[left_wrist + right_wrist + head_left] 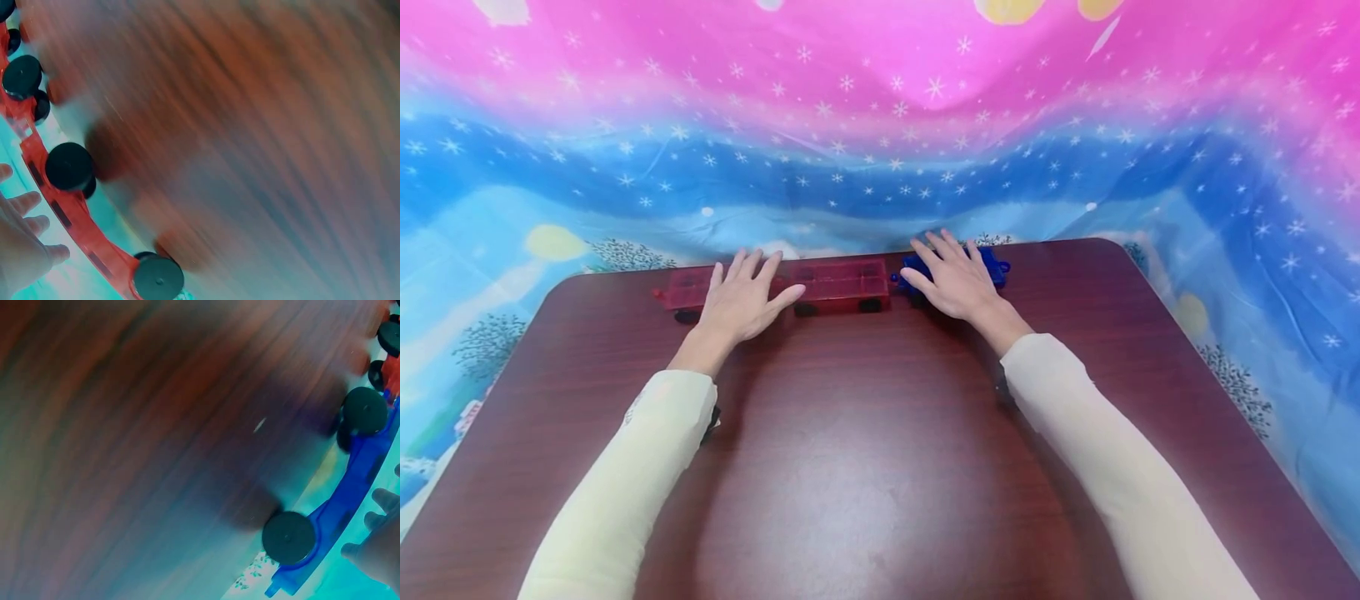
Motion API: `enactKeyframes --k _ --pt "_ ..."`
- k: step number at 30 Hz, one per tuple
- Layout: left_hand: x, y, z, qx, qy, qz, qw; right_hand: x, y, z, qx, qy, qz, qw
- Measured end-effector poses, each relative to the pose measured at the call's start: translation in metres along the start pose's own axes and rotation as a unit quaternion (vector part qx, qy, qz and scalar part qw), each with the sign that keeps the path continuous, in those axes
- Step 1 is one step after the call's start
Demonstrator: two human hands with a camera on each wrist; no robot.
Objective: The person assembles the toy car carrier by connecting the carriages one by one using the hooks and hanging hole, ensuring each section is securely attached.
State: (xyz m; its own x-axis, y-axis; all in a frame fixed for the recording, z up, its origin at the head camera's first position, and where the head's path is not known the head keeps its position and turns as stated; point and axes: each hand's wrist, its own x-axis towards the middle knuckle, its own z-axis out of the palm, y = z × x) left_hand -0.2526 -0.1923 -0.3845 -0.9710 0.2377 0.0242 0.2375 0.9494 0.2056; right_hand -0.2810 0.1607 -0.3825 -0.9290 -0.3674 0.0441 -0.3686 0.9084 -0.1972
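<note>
Three translucent toy train cars with black wheels stand in a row along the table's far edge. My left hand (741, 304), fingers spread, lies over the left red car (682, 287) and the joint beside it. The middle red car (842, 285) shows to the right of its thumb. Over the blue car (997, 272) at the right end is my right hand (955, 279), its fingers likewise spread. From the side, a red car (76, 222) appears in the left wrist view and the blue car (361, 469) in the right. Whether either palm touches is unclear.
The dark brown wooden table (850, 450) has rounded far corners. Behind it and along both sides hangs a pink and blue snowflake-patterned cloth (865, 167), close to the cars at the far edge.
</note>
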Motion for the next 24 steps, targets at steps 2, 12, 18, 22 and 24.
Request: enactKeyframes --k 2,12,18,22,24 --pt "-0.003 -0.004 -0.001 -0.008 0.004 -0.002 1.0 0.001 -0.004 0.001 0.004 0.0 -0.001 1.0" --pt "-0.022 -0.03 -0.009 -0.018 0.009 -0.025 0.9995 0.007 -0.022 0.001 0.017 -0.003 -0.013 0.9998" --pt "-0.03 -0.045 -0.013 -0.032 0.013 -0.037 0.9987 0.011 -0.033 0.007 0.004 -0.01 -0.032 0.9994" --pt "-0.035 -0.054 -0.013 -0.028 0.013 -0.042 0.9986 0.014 -0.043 0.011 0.0 -0.011 -0.041 0.9991" --pt "-0.036 -0.058 -0.013 -0.026 0.012 -0.042 0.9987 0.015 -0.048 0.012 -0.001 -0.014 -0.043 0.999"
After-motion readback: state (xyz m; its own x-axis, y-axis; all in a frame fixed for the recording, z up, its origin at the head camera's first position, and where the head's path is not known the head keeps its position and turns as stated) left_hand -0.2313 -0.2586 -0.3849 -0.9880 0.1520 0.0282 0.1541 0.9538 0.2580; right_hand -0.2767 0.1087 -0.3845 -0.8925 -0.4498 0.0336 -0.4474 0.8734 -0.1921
